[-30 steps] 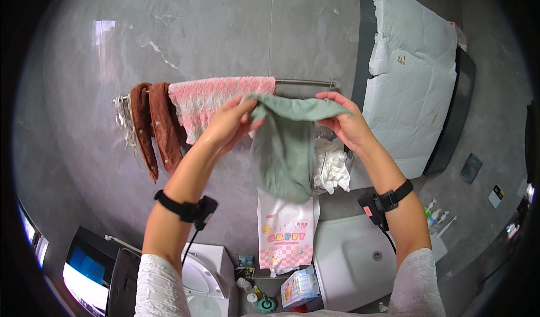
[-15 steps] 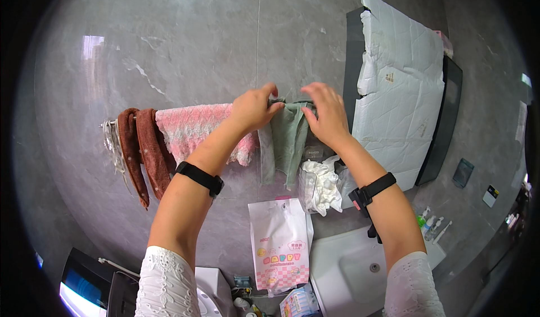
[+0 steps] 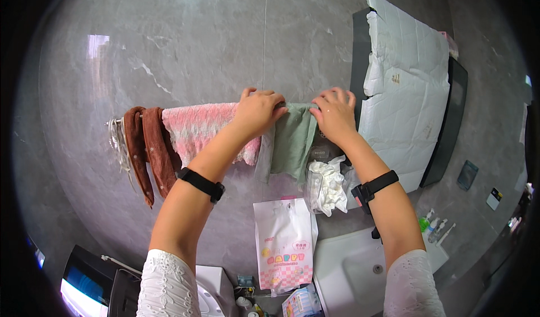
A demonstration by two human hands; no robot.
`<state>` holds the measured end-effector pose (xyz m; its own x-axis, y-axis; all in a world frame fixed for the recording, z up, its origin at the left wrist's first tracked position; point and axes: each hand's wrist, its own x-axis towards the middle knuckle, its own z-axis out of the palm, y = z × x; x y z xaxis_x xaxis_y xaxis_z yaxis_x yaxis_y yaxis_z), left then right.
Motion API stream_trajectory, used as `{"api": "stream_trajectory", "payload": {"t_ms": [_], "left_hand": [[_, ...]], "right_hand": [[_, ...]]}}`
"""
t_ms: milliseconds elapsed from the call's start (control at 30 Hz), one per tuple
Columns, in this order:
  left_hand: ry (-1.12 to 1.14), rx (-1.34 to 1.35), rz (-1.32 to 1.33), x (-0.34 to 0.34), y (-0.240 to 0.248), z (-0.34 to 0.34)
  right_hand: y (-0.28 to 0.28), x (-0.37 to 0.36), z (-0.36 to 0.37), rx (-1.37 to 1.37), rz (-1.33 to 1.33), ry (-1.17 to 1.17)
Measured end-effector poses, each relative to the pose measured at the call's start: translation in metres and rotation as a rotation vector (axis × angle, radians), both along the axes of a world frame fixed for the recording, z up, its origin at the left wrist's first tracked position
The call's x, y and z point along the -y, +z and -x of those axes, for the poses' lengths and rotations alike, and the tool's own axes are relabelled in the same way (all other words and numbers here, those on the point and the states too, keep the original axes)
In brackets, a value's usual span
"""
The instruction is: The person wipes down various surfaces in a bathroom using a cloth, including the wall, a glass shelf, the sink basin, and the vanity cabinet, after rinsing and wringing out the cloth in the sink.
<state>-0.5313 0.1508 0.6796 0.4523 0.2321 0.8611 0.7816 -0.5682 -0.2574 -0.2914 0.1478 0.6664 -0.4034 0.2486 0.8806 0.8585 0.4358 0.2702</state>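
Note:
A sage-green towel (image 3: 293, 140) hangs over a wall bar, its front face fairly flat and its lower edge uneven. My left hand (image 3: 260, 110) pinches the towel's top left corner, thumb and fingers closed on the cloth. At the top right corner, my right hand (image 3: 336, 111) holds the edge between thumb and index finger, the other fingers raised and slightly blurred. A paler strip of cloth shows behind the towel on its left. Left of it hangs a pink and white fluffy towel (image 3: 205, 128), partly covered by my left forearm.
Brown cloth (image 3: 159, 154) and whitish strings (image 3: 117, 142) hang at the bar's left end. Below are a container of white tissues (image 3: 328, 190), a pink and white bag (image 3: 284, 244) and a white sink (image 3: 349, 277). A cabinet covered in white padded sheeting (image 3: 402, 103) stands out at right.
The green towel has been spread wider and flatter, its folded right part drawn outward. My right hand has shifted slightly right and closed on its corner. The whole view has moved a little.

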Motion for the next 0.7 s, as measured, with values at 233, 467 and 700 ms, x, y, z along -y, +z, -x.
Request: {"api": "stream_trajectory", "payload": {"t_ms": [233,467,700], "left_hand": [[0.154,0.082,0.023,0.012,-0.007,0.004],[0.065,-0.086,0.0,0.018,-0.023,0.009],[-0.291,0.094,0.137,0.076,-0.112,-0.009]], "right_hand": [[-0.016,0.002,-0.017,-0.13,-0.168,-0.302],[-0.039,0.032,0.017,-0.06,0.008,-0.124],[-0.124,0.101,0.034,-0.29,0.336,0.434]]}}
